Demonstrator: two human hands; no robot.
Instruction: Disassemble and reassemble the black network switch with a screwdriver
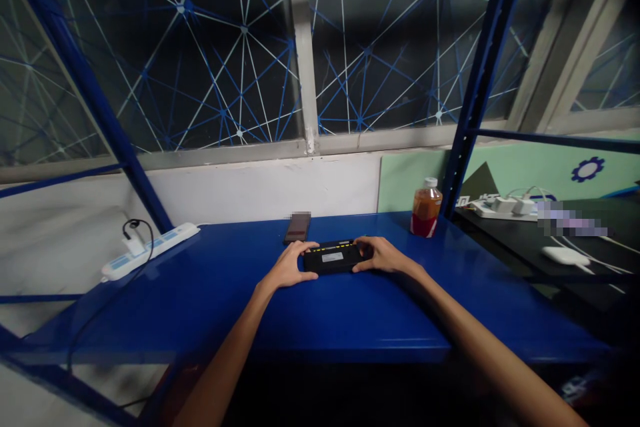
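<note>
A flat black box (333, 259) with a row of yellow marks along its far edge and a pale label on its face is between my hands on the blue table. My left hand (294, 264) grips its left end, thumb at the near edge and fingers at the far side. At the other end, my right hand (379, 255) holds it in the same way. The box's exact kind is unclear. Just behind my left hand lies a dark phone (298, 228), partly blurred.
A bottle of orange-red drink (427, 208) stands at the table's back right. On the left, a white power strip (150, 252) has a black cable plugged in. Blue metal posts (477, 80) frame the table (350, 320). To the right, a black desk carries chargers and a white adapter (565, 255).
</note>
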